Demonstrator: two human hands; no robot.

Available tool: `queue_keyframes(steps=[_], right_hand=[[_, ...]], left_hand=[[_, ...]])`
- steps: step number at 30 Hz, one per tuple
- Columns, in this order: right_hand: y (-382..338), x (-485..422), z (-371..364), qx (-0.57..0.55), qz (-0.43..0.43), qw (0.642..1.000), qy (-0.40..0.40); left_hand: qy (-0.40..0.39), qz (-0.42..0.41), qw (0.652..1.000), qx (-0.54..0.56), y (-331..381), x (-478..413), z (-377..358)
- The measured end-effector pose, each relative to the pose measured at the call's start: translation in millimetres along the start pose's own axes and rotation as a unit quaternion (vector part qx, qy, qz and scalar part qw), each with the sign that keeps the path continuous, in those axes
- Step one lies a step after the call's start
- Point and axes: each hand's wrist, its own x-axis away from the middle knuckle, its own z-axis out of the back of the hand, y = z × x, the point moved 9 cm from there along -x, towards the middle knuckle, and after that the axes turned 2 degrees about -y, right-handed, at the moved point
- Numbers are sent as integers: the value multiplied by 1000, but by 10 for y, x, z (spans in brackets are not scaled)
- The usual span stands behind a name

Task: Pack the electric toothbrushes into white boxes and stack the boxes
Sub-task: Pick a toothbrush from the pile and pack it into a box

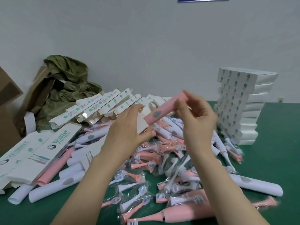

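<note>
My right hand [195,117] grips a pink electric toothbrush handle [164,109] with a grey button, held slanted above the pile. My left hand [129,125] holds the open end of a white box [142,122], and the handle's lower end sits at that opening. Beneath my hands lies a heap of pink and white toothbrush handles [90,137] and bagged brush heads [146,172]. A tall stack of closed white boxes [240,108] stands at the right. Unfilled white boxes [100,104] lie in a row at the back.
Flat printed sleeves [37,153] lie at the left on the green table [276,159]. A brown cardboard carton [9,111] and crumpled olive wrapping [69,88] sit against the white wall at the back left. More handles [258,184] lie near the front.
</note>
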Motion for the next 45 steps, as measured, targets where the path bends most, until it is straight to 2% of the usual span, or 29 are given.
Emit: queue_keyframes(steps=[3,5,7,9,11,14,15,16,17,19,20,22,23,25,29,34,37,39,41,43,45], right_hand=[[-175,138,-340,124,108,982,-89],[-271,196,-464,234,195,945,-117],[-232,243,-571,315,237,903,-169],[-65,283,-671,350,209,878,-251],[116,317,-697,352,142,873,-306],[357,233,-434,322,-4,911,-258],[456,230,-339,330,-47,907,-256],[552,268,-309,353,-74,887,-288],[651,354,-332,381,-87,852,-347],[831,597,-452,445,-86,757,-470],[903,693,-504,481,-71,712,-506],[1008,752,-556,544,-38,657,-521],[1010,731,-564,563,-25,651,-509],[939,665,-557,566,-11,667,-485],[779,401,-320,503,-75,762,-401],[689,105,96,450,-158,852,-213],[436,-20,265,376,-111,917,-73],[290,-42,209,222,-107,966,-79],[246,8,30,109,-131,972,-162],[260,92,-104,176,-124,949,-231],[304,117,-137,269,-99,927,-241]], left_hand=[[41,-9,999,21,103,-35,98],[70,-7,997,37,124,-44,165],[72,-13,997,31,127,-40,171],[59,-15,998,0,85,-30,132],[53,-5,998,-37,2,-3,98],[54,-1,994,-90,-90,56,45],[55,-3,993,-102,-104,79,29],[56,-5,993,-108,-114,101,15],[58,-6,992,-111,-120,123,5],[67,-15,991,-112,-112,164,-8],[71,-21,991,-112,-98,182,-14],[83,-35,990,-109,-66,208,-20],[90,-43,989,-109,-48,216,-22],[100,-62,988,-104,-3,223,-31],[86,-94,986,-107,39,200,-86],[41,-106,986,-123,-21,212,-215],[44,-95,987,-122,-42,208,-213],[53,-88,988,-112,-38,207,-185],[56,-78,990,-102,-31,208,-156],[58,-68,992,-91,-42,214,-125],[60,-59,994,-69,-65,221,-91]])
